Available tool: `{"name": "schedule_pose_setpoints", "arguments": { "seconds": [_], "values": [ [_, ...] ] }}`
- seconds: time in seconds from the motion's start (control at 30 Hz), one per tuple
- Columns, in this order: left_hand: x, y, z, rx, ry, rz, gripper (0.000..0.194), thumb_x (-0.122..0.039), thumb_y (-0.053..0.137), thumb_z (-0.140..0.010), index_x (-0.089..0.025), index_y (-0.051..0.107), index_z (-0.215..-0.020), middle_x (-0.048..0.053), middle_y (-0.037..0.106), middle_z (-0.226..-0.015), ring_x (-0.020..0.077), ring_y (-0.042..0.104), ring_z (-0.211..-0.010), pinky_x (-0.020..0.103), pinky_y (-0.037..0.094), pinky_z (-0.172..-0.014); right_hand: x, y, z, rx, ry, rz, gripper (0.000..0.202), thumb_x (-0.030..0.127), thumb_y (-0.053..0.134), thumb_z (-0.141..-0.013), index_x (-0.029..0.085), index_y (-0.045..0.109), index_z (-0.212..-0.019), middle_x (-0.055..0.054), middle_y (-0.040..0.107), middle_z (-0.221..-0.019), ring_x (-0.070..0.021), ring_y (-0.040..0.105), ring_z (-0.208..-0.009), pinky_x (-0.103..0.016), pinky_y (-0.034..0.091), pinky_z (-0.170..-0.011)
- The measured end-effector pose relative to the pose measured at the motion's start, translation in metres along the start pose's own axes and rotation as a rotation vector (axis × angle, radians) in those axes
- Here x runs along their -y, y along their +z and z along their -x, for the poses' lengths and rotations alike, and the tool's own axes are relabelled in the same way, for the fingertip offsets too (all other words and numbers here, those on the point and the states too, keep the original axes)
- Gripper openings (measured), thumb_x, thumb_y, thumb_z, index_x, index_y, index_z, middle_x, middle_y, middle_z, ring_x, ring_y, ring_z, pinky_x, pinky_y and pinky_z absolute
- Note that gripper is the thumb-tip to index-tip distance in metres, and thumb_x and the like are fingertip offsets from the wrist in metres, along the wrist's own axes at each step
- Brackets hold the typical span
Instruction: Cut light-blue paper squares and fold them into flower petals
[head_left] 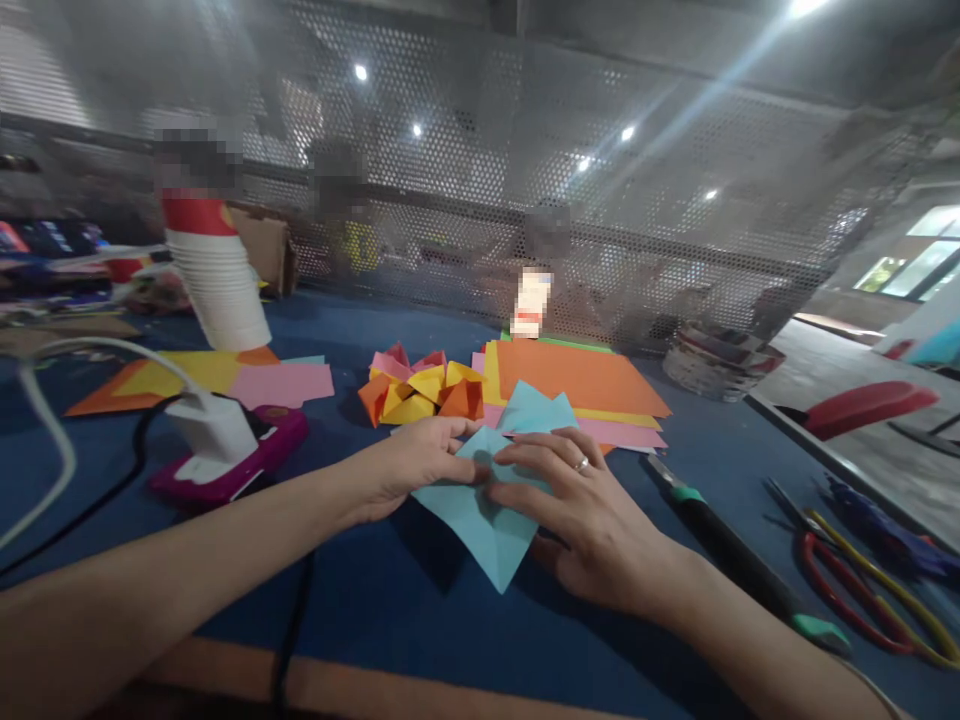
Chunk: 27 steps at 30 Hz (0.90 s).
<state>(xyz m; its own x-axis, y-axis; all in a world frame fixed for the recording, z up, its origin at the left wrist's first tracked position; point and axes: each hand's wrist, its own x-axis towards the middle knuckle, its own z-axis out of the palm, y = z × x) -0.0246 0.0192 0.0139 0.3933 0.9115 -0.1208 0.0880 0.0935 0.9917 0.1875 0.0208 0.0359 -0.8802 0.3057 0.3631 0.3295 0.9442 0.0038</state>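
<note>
A light blue sheet of origami paper [495, 540], creased and partly folded, lies under both hands at the middle of the blue table. My left hand [420, 462] grips its left side, thumb stretched across the surface. From the right, my right hand [581, 495], with a ring on one finger, presses its fingertips on the paper's middle and holds its right side. A folded flap of the same paper stands up behind the fingers. Just beyond my left hand sit several folded paper pieces [420, 390] in orange, yellow and pink.
A stack of coloured paper [581, 378] lies behind the hands. At left are a purple power strip [270, 440] with a white charger [214, 430], more paper sheets [281, 385] and stacked paper cups [221, 285]. To the right rest a screwdriver-like tool [724, 545] and pliers [847, 585].
</note>
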Motion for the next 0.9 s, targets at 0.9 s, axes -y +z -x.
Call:
{"name": "schedule_pose_setpoints", "arguments": {
  "seconds": [0.9],
  "values": [
    [0.019,0.024,0.038,-0.171,0.368,-0.773,0.036,-0.016,0.046,-0.089,-0.031,0.039,-0.121,-0.005,0.065,-0.083,0.0141,0.062,-0.072,0.022,0.043,-0.064,0.001,0.006,0.012,0.107,0.309,-0.254,0.023,0.022,0.053,-0.088,0.016,0.055,-0.066,0.000,0.055,-0.062,-0.0103,0.048,-0.058,-0.021,0.033,-0.056]
  ]
}}
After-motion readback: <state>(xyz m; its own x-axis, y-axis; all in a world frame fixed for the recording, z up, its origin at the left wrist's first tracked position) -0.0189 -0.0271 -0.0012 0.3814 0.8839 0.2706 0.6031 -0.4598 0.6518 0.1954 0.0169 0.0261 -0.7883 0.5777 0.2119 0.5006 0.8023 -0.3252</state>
